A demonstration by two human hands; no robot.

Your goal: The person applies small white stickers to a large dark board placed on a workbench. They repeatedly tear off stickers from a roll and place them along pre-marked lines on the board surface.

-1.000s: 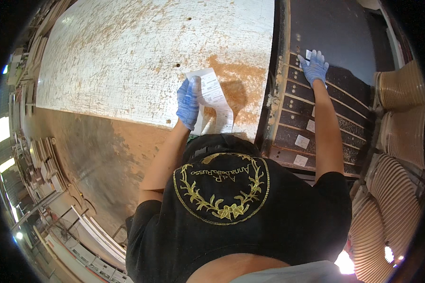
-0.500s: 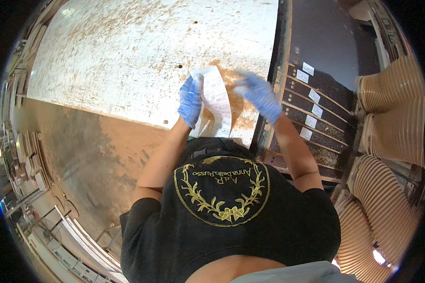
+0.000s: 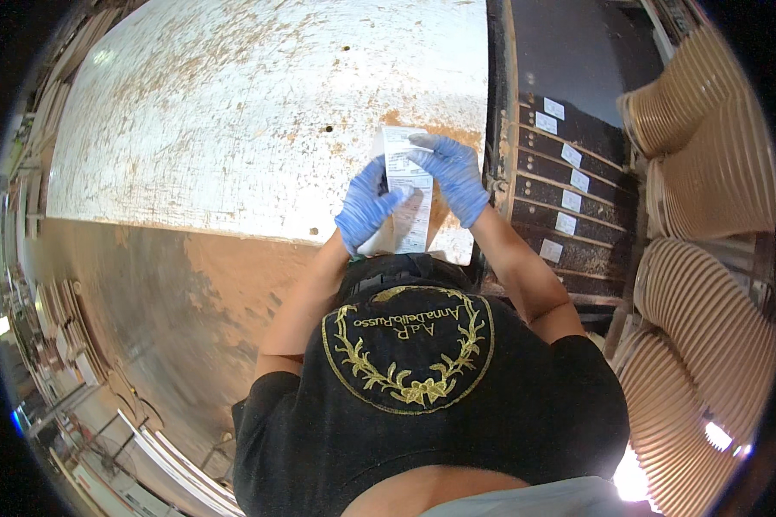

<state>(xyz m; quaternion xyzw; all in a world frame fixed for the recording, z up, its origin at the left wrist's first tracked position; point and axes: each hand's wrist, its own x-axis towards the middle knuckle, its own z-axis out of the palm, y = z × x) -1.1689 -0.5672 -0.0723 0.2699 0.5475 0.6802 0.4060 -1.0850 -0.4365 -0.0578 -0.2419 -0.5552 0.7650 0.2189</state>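
A long strip of white printed paper labels [image 3: 412, 226] hangs in front of my chest, over the near edge of the worn white board. My left hand [image 3: 364, 207], in a blue glove, is closed on the strip's left side with the thumb lying across its front. Also gloved in blue, my right hand [image 3: 457, 179] reaches in from the right, and its fingers pinch the strip near the top. Whether a single label is coming loose under those fingertips is too small to tell.
The scratched white board [image 3: 233, 129] spreads ahead, with brown sawdust [image 3: 470, 136] on it. To the right, dark strips [image 3: 595, 207] lie side by side, several bearing small white labels [image 3: 571, 156]. Beyond them stand thick ribbed hoses [image 3: 707, 189]. Dusty brown floor [image 3: 224, 271] lies at left.
My right hand has come left from over the board and now pinches the strip. My left hand has shifted right and lower, and the strip is held straighter.
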